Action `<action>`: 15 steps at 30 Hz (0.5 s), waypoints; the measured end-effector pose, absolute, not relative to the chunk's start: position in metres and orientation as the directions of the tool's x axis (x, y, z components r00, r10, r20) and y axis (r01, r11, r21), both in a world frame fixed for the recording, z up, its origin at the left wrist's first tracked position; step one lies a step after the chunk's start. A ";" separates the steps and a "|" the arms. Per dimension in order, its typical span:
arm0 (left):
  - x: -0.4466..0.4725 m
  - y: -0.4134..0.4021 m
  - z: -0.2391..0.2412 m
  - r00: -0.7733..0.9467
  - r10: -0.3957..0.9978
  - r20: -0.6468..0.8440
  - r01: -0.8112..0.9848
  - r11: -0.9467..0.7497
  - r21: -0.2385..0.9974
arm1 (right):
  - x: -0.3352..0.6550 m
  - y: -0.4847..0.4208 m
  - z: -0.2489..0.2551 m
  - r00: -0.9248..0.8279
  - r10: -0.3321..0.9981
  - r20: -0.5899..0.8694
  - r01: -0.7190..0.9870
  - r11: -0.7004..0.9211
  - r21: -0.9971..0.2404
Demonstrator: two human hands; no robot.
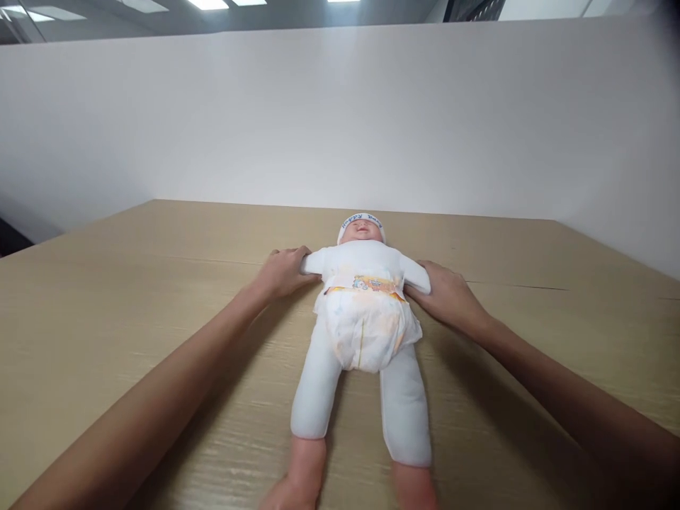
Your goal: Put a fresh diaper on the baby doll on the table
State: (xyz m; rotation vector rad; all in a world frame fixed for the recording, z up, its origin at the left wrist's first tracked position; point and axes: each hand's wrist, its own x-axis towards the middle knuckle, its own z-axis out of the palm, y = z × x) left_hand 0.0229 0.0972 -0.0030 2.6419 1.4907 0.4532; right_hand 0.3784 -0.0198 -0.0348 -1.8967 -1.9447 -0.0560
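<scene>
A baby doll (361, 258) in a white cloth suit and a lettered white headband lies on its back, head away from me and feet toward me. Round its hips is a white diaper (366, 326) with an orange printed waistband. My left hand (287, 273) is closed round the doll's arm on the left, thumb on top and fingers beneath. On the other side, my right hand (443, 290) grips the other arm the same way. The undersides of both hands are hidden. The doll's feet are partly cut off by the bottom edge of the view.
The doll rests on a wide tan wood-look table (159, 297) with thin seams across it. A white partition wall (340, 120) rises behind the table's far edge and continues along the right. Ceiling lights show above it.
</scene>
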 end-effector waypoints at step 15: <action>-0.017 -0.159 0.033 0.244 0.953 0.178 0.793 -0.302 0.529 | 0.349 -0.174 0.037 -0.040 0.959 0.282 0.802 0.199 -0.563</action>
